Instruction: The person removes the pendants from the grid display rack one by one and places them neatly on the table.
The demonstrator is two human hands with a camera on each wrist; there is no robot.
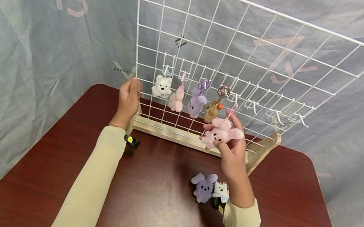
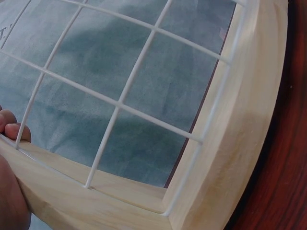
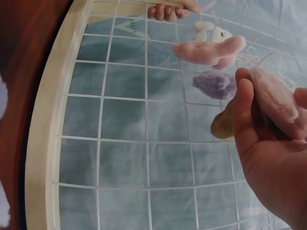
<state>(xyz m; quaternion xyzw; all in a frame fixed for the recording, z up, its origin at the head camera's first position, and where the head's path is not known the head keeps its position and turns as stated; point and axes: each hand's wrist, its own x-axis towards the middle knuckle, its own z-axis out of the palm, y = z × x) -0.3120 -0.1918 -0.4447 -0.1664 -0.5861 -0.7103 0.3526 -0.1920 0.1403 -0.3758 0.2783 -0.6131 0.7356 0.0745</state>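
Note:
My right hand (image 1: 234, 159) holds a pink bunny plush keychain (image 1: 221, 133) between thumb and fingers, in front of the white wire grid rack (image 1: 210, 55). The plush's pink chain runs up to a hook (image 1: 235, 98); whether it is looped over it I cannot tell. In the right wrist view the pink plush (image 3: 274, 93) lies against the fingers. My left hand (image 1: 129, 96) grips the rack's left edge; the left wrist view shows fingertips behind the wooden side post (image 2: 72, 201). Left of the held plush hang white (image 1: 162, 86), pink (image 1: 176, 99), purple (image 1: 197, 104) and brown (image 1: 212, 112) plush keychains.
Bare hooks (image 1: 278, 117) project from the rack's right part. A purple bunny plush (image 1: 204, 188) and a white plush (image 1: 221, 191) lie on the dark red table (image 1: 151, 205) by the right wrist. The rack stands on a wooden base (image 1: 167, 132). Grey sheeting (image 1: 53, 34) surrounds the table.

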